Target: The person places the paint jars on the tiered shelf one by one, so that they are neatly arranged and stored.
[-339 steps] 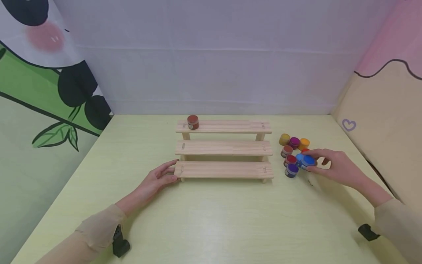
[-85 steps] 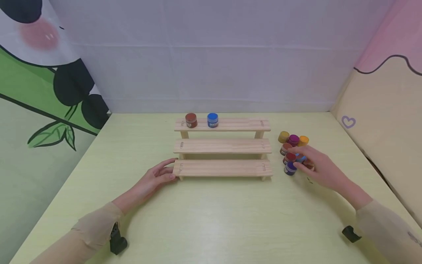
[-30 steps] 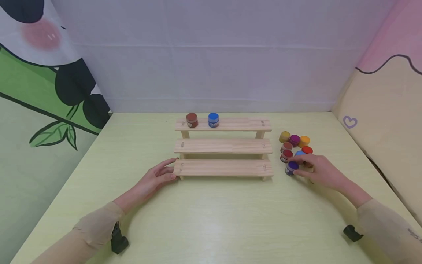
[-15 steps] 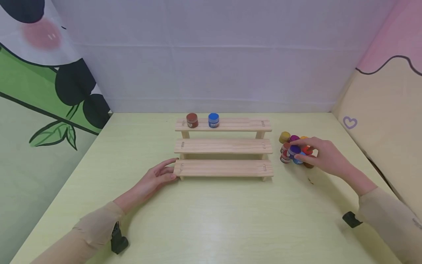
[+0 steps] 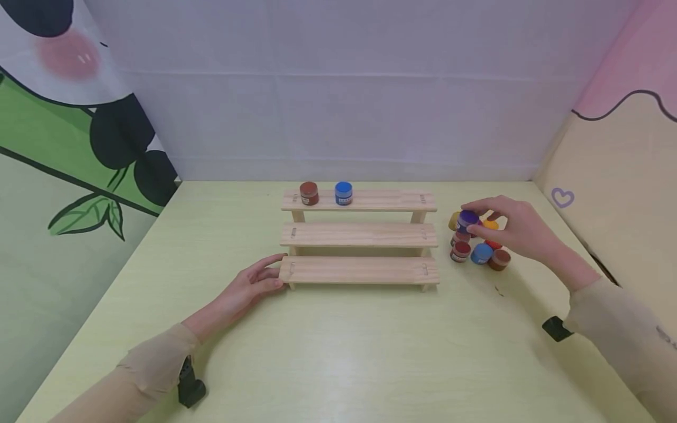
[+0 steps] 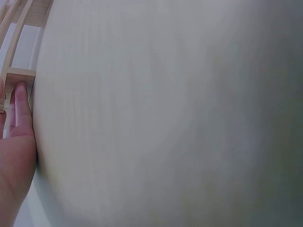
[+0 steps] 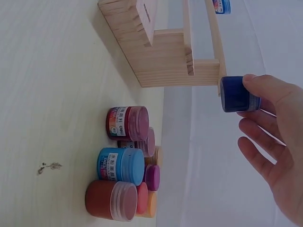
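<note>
A dark blue paint jar (image 5: 468, 221) is pinched between the thumb and fingers of my right hand (image 5: 520, 229), held above the other jars. The right wrist view shows the jar (image 7: 235, 93) up off the table, beside the shelf's end. My left hand (image 5: 254, 282) holds the left end of the lowest board of a three-step wooden shelf (image 5: 359, 271); in the left wrist view its fingers (image 6: 22, 106) reach under that board. On the top step stand a brown jar (image 5: 309, 194) and a blue jar (image 5: 344, 194).
Right of the shelf, several paint jars cluster on the table: dark red (image 5: 461, 251), light blue (image 5: 482, 254), brown (image 5: 499, 259), with red, orange, purple and yellow ones partly hidden behind the right hand. A small dark mark (image 7: 49, 166) shows on the table near them.
The blue jar went from the cluster to the top step. Later the right hand took the dark blue jar from the cluster's front and raised it toward the back. The left hand stayed put.
</note>
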Available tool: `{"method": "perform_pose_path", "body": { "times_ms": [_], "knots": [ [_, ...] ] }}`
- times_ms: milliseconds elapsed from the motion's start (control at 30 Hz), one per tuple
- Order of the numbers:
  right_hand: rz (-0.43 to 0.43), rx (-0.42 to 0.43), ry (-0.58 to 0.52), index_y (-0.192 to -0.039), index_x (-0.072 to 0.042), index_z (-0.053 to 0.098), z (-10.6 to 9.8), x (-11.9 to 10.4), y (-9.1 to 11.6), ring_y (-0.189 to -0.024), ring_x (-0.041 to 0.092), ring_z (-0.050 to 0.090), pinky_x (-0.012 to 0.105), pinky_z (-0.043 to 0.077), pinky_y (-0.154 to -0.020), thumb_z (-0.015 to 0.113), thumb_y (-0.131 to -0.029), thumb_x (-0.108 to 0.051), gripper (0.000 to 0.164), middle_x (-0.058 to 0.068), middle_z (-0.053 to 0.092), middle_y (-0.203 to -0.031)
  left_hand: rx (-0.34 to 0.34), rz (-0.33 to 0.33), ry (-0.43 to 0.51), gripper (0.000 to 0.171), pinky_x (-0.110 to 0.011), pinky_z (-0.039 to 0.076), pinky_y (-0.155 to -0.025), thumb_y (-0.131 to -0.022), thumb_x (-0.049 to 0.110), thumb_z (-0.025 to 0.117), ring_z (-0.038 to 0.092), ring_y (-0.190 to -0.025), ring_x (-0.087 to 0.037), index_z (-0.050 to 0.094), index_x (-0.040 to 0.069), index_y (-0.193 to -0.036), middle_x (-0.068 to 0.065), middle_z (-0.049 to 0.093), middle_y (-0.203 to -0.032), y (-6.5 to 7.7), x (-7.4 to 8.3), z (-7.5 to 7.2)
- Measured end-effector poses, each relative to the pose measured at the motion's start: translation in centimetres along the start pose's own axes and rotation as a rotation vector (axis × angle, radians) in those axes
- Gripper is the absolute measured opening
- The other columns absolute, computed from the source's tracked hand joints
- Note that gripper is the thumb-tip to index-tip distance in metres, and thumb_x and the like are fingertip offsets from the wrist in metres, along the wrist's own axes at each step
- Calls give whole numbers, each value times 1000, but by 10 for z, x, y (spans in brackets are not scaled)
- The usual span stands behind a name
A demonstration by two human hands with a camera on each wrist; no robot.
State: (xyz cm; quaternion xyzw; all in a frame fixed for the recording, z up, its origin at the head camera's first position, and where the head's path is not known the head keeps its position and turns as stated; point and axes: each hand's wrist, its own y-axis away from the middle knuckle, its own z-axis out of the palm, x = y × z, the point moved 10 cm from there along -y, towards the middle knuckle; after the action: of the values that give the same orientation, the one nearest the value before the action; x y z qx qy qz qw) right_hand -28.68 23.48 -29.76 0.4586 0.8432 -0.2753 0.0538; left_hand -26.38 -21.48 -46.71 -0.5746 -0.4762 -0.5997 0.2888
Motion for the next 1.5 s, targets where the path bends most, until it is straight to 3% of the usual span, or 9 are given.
{"method": "perform_pose_path", "body": {
  "times_ms": [167, 400, 667, 967, 1233, 1500],
  "knots": [
    [13, -8, 7, -122, -15, 69, -3, 0, -7, -91, -1, 58, 5, 45, -76, 81, -81, -11, 43, -1, 75, -103, -2, 3, 6, 67, -15, 48, -96, -99, 24, 61, 61, -116, -3, 28, 19, -156, -22, 48, -148, 0, -1, 0],
    [52, -20, 14, -124, -16, 68, -7, -1, -16, -93, 3, 57, 3, 42, -78, 79, -84, -15, 42, 3, 73, -111, 2, 12, 3, 67, -15, 49, -96, -99, 24, 61, 62, -115, -3, 28, 18, -156, -22, 49, -147, -1, -1, 0],
    [52, -5, -14, -123, -16, 69, -11, -2, -23, -93, -9, 52, 2, 42, -78, 79, -84, -17, 41, 5, 74, -109, 3, 13, 5, 67, -15, 48, -97, -98, 23, 62, 61, -116, -3, 28, 18, -156, -21, 50, -146, -2, -2, 0],
    [60, -10, 8, -126, -17, 68, -14, -6, -36, -96, 18, 61, 2, 40, -78, 77, -87, -20, 41, 5, 73, -112, 2, 12, 10, 68, -15, 49, -97, -98, 24, 62, 62, -116, -3, 28, 19, -156, -22, 48, -148, -2, -2, -1],
    [20, 14, -16, -125, -16, 68, -9, -13, -51, -95, -1, 55, 3, 42, -79, 78, -86, -18, 41, 2, 73, -110, 6, 1, 12, 68, -16, 49, -97, -98, 24, 63, 61, -117, -4, 29, 20, -156, -19, 50, -147, -2, -2, -1],
    [-50, 14, -23, -125, -14, 68, 3, -28, -66, -98, 15, 63, 11, 47, -80, 78, -85, -17, 41, 2, 74, -111, 3, -2, 11, 68, -16, 48, -97, -98, 25, 63, 61, -118, -4, 28, 21, -156, -18, 50, -148, -1, -2, -1]
  ]
}}
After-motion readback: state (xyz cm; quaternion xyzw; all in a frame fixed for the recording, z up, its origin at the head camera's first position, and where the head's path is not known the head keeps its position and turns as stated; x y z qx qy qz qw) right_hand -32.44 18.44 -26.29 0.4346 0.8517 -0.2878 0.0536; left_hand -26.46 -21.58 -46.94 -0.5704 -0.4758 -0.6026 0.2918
